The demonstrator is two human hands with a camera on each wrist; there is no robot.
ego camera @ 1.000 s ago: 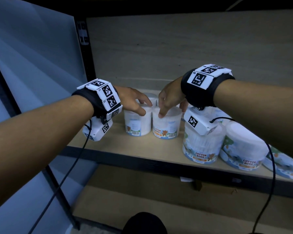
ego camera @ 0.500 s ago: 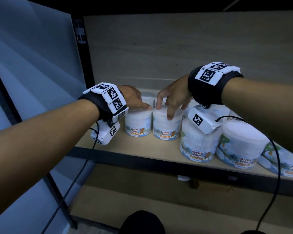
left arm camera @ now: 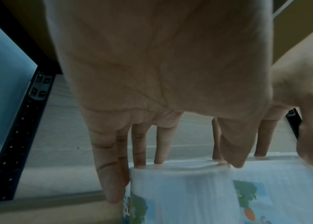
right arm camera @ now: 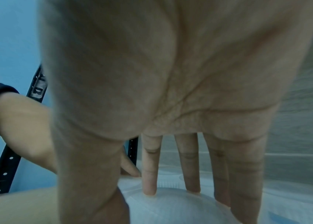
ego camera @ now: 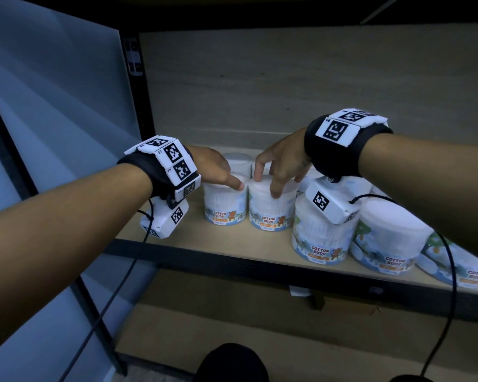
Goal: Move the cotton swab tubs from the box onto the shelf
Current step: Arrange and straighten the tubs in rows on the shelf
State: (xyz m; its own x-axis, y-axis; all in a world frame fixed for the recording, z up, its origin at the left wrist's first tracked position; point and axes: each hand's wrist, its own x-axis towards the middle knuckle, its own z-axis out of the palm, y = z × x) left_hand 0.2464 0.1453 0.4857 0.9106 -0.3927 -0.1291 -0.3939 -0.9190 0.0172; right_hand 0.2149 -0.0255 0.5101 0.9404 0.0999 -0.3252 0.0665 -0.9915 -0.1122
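Two small white "Cotton Buds" tubs stand side by side at the left of the wooden shelf point(ego camera: 193, 244). My left hand point(ego camera: 217, 170) grips the left tub point(ego camera: 224, 208) from above, thumb on the lid and fingers over its far rim. In the left wrist view the left hand point(left arm camera: 171, 91) has its little finger down the wall of that left tub point(left arm camera: 182, 197). My right hand point(ego camera: 280, 165) clasps the lid of the right tub point(ego camera: 269, 213) with arched fingers. The right wrist view shows the right hand point(right arm camera: 171, 106) with thumb and outer fingers straddling this right tub point(right arm camera: 180, 210).
Three larger tubs point(ego camera: 319, 241) point(ego camera: 388, 244) point(ego camera: 464, 271) stand in a row to the right along the front edge. Another small tub point(ego camera: 238, 159) sits behind the hands. A black upright post point(ego camera: 138, 106) and a grey panel point(ego camera: 53, 106) close the left side. A lower shelf point(ego camera: 232, 340) lies below.
Both hands have settled lower onto the two small tubs' lids, and the right hand's fingers have spread over its lid. The tubs stay in the same spot on the shelf.
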